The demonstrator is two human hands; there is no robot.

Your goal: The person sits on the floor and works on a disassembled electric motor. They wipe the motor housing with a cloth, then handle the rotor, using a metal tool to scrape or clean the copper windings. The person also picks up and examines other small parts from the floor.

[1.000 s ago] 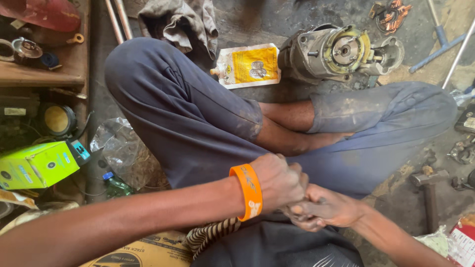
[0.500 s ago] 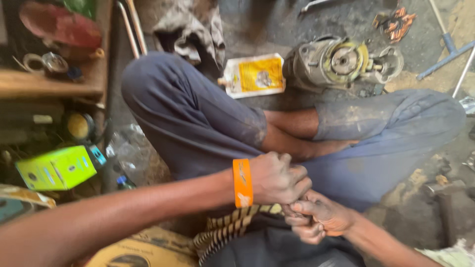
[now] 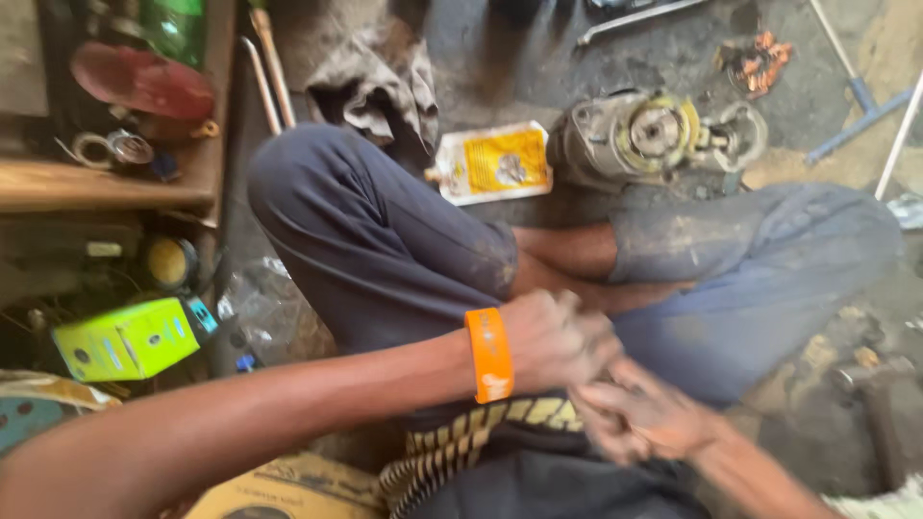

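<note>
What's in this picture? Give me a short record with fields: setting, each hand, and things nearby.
Setting: person sitting cross-legged on a dirty workshop floor
Left hand: orange wristband on its wrist, pressed against the right hand; blurred
Right hand: closed fingers; any contents hidden
Ahead: grey metal motor housing, yellow-and-white flat packet, grey crumpled rag
Left side: lime-green cardboard box
</note>
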